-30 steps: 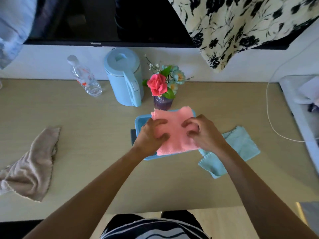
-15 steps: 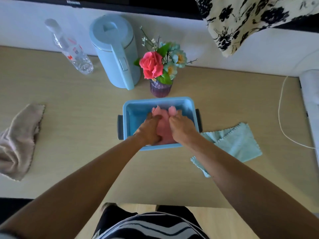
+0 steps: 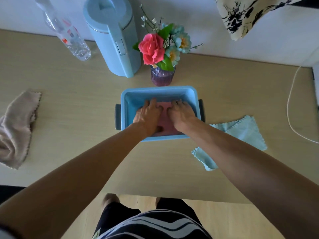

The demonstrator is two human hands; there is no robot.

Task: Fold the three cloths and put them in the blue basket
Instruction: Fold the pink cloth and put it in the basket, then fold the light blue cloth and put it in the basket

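The blue basket (image 3: 155,89) stands at the middle of the wooden table. A folded pink cloth (image 3: 164,121) lies on its bottom. My left hand (image 3: 148,114) and my right hand (image 3: 182,114) rest flat on the pink cloth inside the basket, side by side, fingers stretched out and pointing away from me. They hide most of the cloth. A beige cloth (image 3: 17,128) lies crumpled at the table's left edge. A light blue cloth (image 3: 241,131) lies loosely spread to the right of the basket, partly under my right forearm.
Behind the basket stand a purple vase (image 3: 162,76) with flowers, a pale blue kettle (image 3: 112,37) and a clear water bottle (image 3: 69,35). A white cable (image 3: 290,109) runs down the right side. A floral fabric (image 3: 241,16) hangs at the top right.
Both hands lowered the pink cloth from above the basket down to its bottom, and the fingers have flattened out on it. The camera has tilted downward and moved closer.
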